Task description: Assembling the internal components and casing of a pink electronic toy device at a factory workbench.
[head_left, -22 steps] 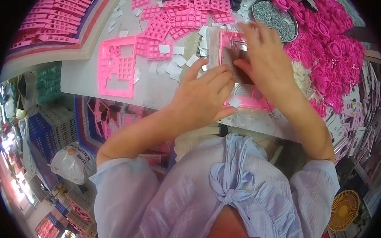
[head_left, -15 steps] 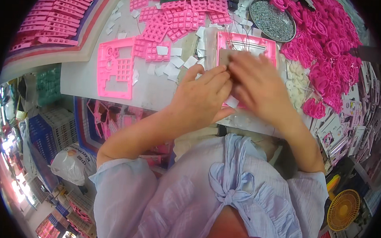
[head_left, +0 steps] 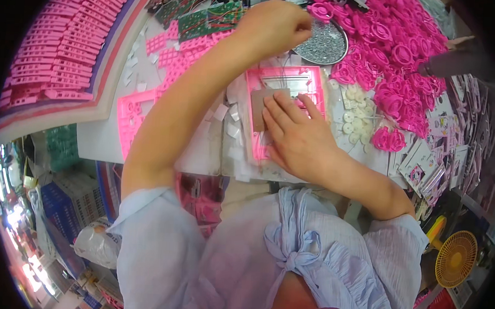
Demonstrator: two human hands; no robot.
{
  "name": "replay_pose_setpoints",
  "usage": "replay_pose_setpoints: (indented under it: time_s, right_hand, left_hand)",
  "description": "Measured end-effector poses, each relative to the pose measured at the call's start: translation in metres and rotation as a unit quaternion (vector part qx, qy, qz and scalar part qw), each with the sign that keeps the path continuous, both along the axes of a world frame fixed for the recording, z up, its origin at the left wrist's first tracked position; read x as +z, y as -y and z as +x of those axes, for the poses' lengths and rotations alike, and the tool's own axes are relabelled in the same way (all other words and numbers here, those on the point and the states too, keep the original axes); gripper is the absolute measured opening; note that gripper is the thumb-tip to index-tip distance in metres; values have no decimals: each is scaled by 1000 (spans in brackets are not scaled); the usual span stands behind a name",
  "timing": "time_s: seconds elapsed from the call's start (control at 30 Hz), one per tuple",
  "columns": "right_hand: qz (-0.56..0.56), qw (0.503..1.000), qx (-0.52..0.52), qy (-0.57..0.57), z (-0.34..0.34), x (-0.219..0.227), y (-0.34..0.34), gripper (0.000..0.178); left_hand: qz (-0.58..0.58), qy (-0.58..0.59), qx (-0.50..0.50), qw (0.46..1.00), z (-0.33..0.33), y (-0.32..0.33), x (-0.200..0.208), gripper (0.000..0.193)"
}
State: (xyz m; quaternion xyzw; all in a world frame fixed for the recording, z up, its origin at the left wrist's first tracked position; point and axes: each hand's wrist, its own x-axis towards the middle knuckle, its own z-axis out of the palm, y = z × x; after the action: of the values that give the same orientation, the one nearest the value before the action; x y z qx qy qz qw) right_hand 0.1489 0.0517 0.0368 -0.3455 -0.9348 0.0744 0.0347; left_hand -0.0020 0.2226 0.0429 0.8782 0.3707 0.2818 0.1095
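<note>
We note right hand [head_left: 302,137] flat, fingers extended, on brown board [head_left: 258,109] atop pink case [head_left: 258,149]. Beyond case, left hand [head_left: 278,24] curled near dish [head_left: 346,47] of metal bits [head_left: 321,45]; grasp, we cannot tell.

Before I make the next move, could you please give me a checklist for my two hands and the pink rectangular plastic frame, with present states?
1. Right hand on the flat grey-brown rectangular board: ok.
2. Board over the pink rectangular plastic frame: ok, toward its left side.
3. Left hand near the round metal dish of small silvery pieces: ok.
4. Piece in the left hand's grip: cannot tell.
5. Thin wires clear of the board: cannot tell.
</note>
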Motion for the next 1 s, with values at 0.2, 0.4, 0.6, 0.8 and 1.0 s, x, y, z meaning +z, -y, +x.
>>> replay_pose_setpoints:
  time_s: [0.2,0.4,0.6,0.8,1.0]
  right_hand:
    - [-6,1000,4,-15,3,-2,-2,61]
    - [1,1000,-5,-24,1,-9,2,59]
    - [23,1000,-6,-19,-1,-9,3,59]
    - [39,999,-8,-28,-4,-10,2,58]
    - [50,995,-23,-89,-5,-15,4,47]
  left_hand:
    - [33,-343,-46,938,64,-43,-35,15]
    - [126,-202,-4,971,63,-53,-43,17]
    - [108,-317,14,942,61,-71,-45,20]
    - [12,-85,55,995,37,-19,3,19]
    - [-137,123,54,981,-20,109,7,12]
